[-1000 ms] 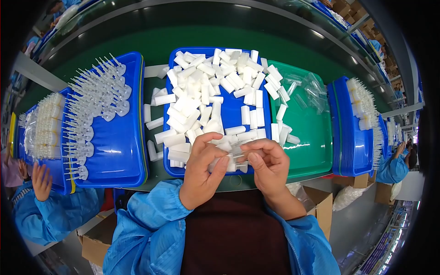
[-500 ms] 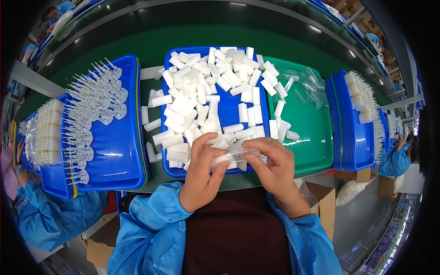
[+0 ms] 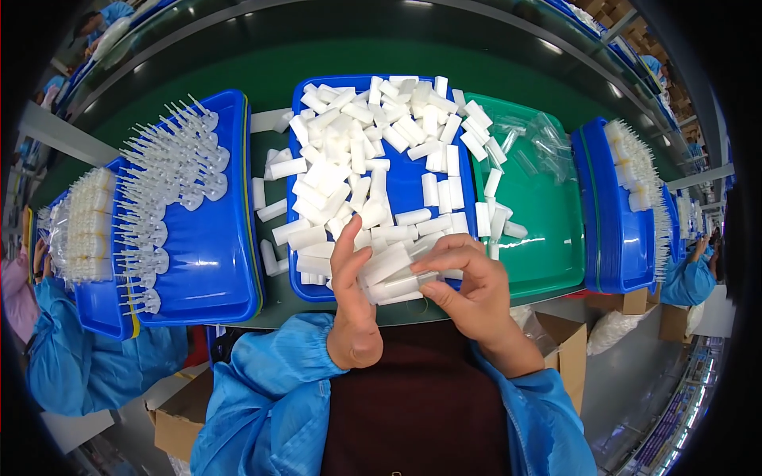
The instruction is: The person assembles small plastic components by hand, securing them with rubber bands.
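Over the near edge of the middle blue tray (image 3: pixel 406 190), my right hand (image 3: pixel 468 285) pinches a clear plastic tube (image 3: pixel 425 277) between thumb and fingers. White material shows in or right behind the tube; the fingers partly cover it. My left hand (image 3: pixel 355 305) is open, its fingers stretched upward and its palm turned toward the tube's left end. Whether the palm touches that end, I cannot tell. White foam blocks (image 3: pixel 324 184) lie heaped in the tray just beyond both hands, and some appear between them.
A green tray (image 3: pixel 548 246) at the right holds clear tubes (image 3: pixel 548 143) and some white blocks. On the left, a blue tray (image 3: pixel 210 270) carries rows of white-stemmed clear parts (image 3: pixel 171 170). Stacked blue trays (image 3: pixel 595 230) stand at the far right. A cardboard box (image 3: pixel 563 345) sits below.
My left fingers have let go of their pinch and straightened, with the palm now facing the tube's end. My right hand keeps hold of the clear tube. The view has shifted slightly.
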Motion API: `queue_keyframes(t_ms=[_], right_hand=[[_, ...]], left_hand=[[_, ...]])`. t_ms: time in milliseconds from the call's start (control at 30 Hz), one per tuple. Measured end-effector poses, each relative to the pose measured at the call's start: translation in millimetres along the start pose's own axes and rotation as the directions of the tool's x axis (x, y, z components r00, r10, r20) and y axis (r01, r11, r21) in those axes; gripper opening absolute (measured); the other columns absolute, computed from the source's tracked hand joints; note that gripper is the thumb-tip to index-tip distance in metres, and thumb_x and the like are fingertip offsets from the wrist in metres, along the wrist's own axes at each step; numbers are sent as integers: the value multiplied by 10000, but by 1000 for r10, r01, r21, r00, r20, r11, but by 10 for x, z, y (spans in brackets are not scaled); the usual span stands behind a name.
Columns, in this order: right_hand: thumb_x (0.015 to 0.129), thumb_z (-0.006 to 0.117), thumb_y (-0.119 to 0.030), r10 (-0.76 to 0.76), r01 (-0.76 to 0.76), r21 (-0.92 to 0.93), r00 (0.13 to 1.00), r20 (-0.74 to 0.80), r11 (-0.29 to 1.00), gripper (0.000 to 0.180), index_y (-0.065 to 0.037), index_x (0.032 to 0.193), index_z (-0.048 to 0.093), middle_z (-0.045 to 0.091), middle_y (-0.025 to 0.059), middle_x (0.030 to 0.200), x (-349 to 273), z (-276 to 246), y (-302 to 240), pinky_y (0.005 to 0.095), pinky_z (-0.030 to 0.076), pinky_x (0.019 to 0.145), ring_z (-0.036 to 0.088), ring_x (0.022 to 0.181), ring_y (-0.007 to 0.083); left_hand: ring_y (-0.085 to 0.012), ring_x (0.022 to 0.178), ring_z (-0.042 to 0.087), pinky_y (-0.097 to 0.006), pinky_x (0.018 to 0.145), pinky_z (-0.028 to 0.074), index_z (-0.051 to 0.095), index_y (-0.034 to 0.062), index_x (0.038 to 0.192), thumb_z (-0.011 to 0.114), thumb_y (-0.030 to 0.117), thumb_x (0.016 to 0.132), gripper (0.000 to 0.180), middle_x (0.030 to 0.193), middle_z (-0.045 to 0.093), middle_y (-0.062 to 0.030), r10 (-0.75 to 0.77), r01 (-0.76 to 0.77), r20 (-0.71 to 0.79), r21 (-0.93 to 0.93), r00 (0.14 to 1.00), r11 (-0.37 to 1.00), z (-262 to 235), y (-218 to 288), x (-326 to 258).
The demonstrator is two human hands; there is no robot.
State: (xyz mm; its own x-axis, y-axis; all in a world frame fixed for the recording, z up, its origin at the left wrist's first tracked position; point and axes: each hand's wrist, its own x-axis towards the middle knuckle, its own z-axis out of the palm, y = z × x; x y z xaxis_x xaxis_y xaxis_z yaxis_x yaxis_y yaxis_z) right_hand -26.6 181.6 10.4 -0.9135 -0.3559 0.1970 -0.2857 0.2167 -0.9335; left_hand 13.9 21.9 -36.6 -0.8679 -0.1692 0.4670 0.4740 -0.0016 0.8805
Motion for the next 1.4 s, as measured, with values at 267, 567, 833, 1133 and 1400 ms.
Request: queue_keyframes(t_ms=[267, 567, 833, 1133, 1400], right_hand=[[729, 771, -148, -9, 10, 29, 1000, -16, 1000, 213, -109, 928, 706, 632, 37, 935, -92, 167, 0, 292, 365, 852, 564, 937, 185], [730, 776, -109, -265, 273, -120, 961, 76, 955, 201, -65, 890, 662, 690, 38, 875, -80, -68, -25, 346, 353, 905, 549, 1007, 233], [702, 788, -141, -119, 119, 2, 993, -17, 993, 207, -109, 885, 696, 687, 25, 910, -136, 23, 100, 305, 355, 872, 592, 987, 203], [701, 787, -118, -105, 105, -3, 992, -67, 995, 212, -111, 883, 677, 670, 47, 914, -175, 176, 134, 310, 371, 849, 594, 990, 206], [725, 773, -133, -279, 279, -94, 960, 20, 956, 193, -118, 872, 648, 689, 25, 883, -115, -20, 92, 343, 333, 838, 588, 1009, 223]], left_hand=[[-442, 1365, 220, -532, 1006, 327, 160, 83, 1455, 171, 845, 759, 1032, 1469, 143, -322, 294, -306, 94, 174, 951, 936, -83, -136, -20], [-409, 1370, 225, -532, 1091, 247, 233, 84, 1414, 240, 751, 847, 875, 1496, 133, -260, 43, -3, 185, -212, 982, 977, -76, -61, 43], [-377, 1364, 249, -507, 1090, 258, 235, 60, 1399, 140, 843, 761, 1015, 1496, 161, -232, -92, 135, 177, -253, 980, 958, 27, -55, 36], [-381, 1351, 282, -486, 997, 384, 180, 76, 1418, 194, 845, 756, 1015, 1503, 154, -213, -12, 13, 39, -29, 999, 999, 13, -121, 23], [-390, 1256, 404, -458, 1006, 355, 407, 5, 1227, 547, 59, 821, 433, 1411, 268, -259, -16, -10, 324, 79, 946, 997, -121, 54, 154]])
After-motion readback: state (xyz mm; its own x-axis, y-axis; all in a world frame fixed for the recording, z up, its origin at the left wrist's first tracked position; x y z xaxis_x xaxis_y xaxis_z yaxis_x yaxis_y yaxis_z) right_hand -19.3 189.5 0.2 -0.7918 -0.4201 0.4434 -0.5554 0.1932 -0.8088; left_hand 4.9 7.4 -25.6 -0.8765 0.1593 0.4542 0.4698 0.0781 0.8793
